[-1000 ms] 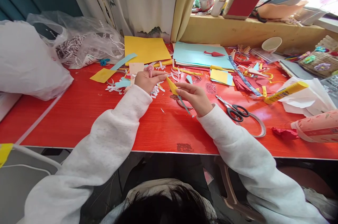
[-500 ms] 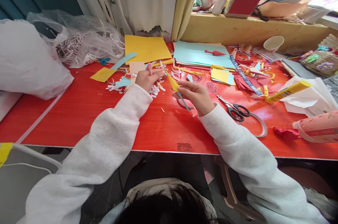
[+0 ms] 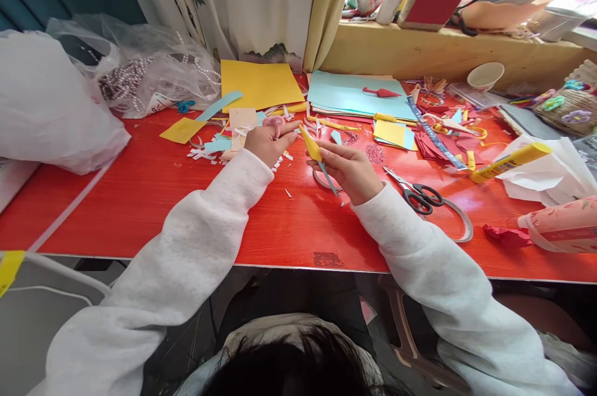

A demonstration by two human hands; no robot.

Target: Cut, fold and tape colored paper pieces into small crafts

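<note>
A small yellow folded paper piece (image 3: 311, 146) with a thin blue-grey paper strip (image 3: 329, 179) at its lower end is pinched in the fingers of my right hand (image 3: 347, 169). Its narrow tip points up and left, to the fingertips of my left hand (image 3: 269, 142). My left hand has small pink-handled scissors (image 3: 275, 125) looped on its fingers; their blades are hidden. White, pink and blue paper scraps (image 3: 217, 145) lie under and around my left hand.
Black-handled scissors (image 3: 415, 194) and a yellow glue stick (image 3: 510, 163) lie to the right. Yellow sheets (image 3: 259, 85) and blue sheets (image 3: 354, 94) are at the back, with a red paper piece (image 3: 382, 92) on the blue ones. Plastic bags (image 3: 46, 104) fill the left.
My left hand has shifted slightly right, and the pink handles show more. The yellow piece in my right hand has turned a little and moved slightly right.
</note>
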